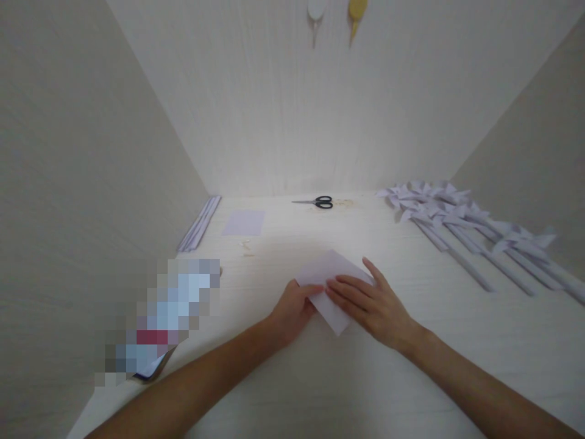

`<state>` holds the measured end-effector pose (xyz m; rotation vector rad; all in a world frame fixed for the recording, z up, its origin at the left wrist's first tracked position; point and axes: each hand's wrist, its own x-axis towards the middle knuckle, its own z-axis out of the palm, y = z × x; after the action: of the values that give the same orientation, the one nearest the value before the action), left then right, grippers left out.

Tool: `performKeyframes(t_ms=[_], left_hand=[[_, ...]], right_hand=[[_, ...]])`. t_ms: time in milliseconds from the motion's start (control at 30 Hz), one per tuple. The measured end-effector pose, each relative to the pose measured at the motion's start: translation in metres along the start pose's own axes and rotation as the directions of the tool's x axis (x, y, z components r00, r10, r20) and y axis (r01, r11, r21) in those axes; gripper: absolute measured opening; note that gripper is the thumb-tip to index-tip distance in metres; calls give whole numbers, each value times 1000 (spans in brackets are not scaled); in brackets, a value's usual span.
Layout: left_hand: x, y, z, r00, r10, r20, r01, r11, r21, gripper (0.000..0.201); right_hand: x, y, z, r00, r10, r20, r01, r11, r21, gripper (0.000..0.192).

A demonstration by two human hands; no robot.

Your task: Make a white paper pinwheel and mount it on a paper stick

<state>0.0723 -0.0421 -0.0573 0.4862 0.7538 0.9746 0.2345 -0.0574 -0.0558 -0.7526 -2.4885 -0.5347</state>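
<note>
A pale square of paper (333,263) lies turned cornerwise in front of me, just above the white table. My left hand (292,311) pinches its left corner, with the thumb on top and the fingers partly hidden underneath. Across the paper's right half rests my right hand (377,305), palm down, its fingers stretched out and the little finger or thumb side raised off the sheet. The fingertips of the right hand are close to the left thumb. Whether the paper has creases is too blurred to tell.
Black-handled scissors (322,202) lie near the back wall. Back left are a loose square sheet (244,223) and a bundle of paper sticks (200,224). Small scraps (247,249) lie nearby. A pixelated phone-like device (159,360) leans at left. Several paper pinwheels (439,210) are piled at right.
</note>
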Motion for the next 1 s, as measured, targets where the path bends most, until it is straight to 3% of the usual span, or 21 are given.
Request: performKeyframes(t_ms=[67, 133, 200, 333, 500, 600, 700, 767, 900, 1000], left_hand=[[5, 10, -8, 981, -130, 145, 128, 992, 21, 17], [9, 18, -14, 949, -227, 217, 210, 973, 99, 20], [11, 24, -16, 944, -258, 205, 218, 955, 200, 25], [8, 23, -14, 975, -181, 130, 120, 916, 382, 25], [8, 17, -16, 972, -141, 187, 40, 888, 458, 29], [8, 17, -19, 964, -95, 246, -59, 832, 552, 26], [8, 17, -18, 956, -70, 285, -133, 763, 633, 21], [7, 16, -16, 952, -80, 295, -138, 749, 648, 23], [6, 14, -13, 942, -101, 321, -141, 747, 650, 30], [6, 13, -13, 935, -115, 335, -144, 742, 655, 32]], right_hand=[[-1, 5, -2, 997, -76, -3, 76, 996, 41, 26], [-2, 8, -4, 992, -130, 0, 129, 988, 79, 25], [-2, 9, -5, 987, -162, -1, 161, 981, 110, 24], [-2, 7, -4, 982, -186, -38, 190, 969, 155, 20], [-3, 5, -1, 993, -51, -103, 84, 937, 338, 16], [-2, 3, -3, 988, 150, -29, -117, 867, 485, 14], [4, 0, -8, 920, 363, 147, -378, 724, 577, 14], [8, -1, -11, 866, 442, 233, -484, 626, 612, 14], [12, 2, -8, 771, 573, 277, -593, 488, 640, 16], [9, 4, -2, 693, 625, 359, -650, 328, 685, 15]])
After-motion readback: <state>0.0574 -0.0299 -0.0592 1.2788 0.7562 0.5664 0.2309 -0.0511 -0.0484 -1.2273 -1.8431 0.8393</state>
